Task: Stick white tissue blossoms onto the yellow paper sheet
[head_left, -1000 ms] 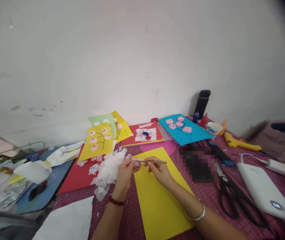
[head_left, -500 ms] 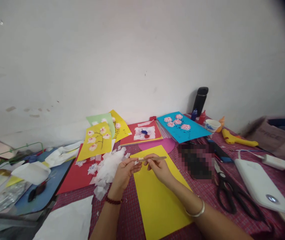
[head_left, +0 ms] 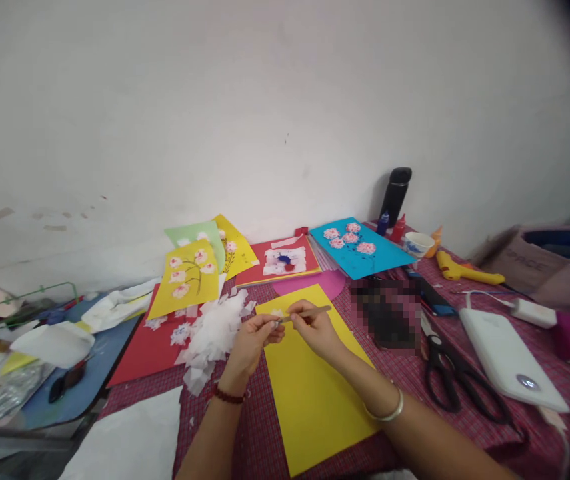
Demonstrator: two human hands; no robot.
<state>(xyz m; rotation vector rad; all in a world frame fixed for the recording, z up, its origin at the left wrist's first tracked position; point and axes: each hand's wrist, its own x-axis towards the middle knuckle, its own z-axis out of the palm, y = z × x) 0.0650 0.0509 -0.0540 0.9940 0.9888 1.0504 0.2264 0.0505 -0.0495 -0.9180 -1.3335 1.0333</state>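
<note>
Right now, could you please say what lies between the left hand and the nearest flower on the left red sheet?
The head view shows white paper pieces heaped between the left hand and that flower.

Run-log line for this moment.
left hand: pinching small pale piece | right hand: holding thin stick | below: yellow sheet

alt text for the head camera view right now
A person's right hand holds a thin stick to a small piece pinched in the left hand, above a yellow sheet. Loose white paper lies left of the sheet, black-handled scissors right.
</note>
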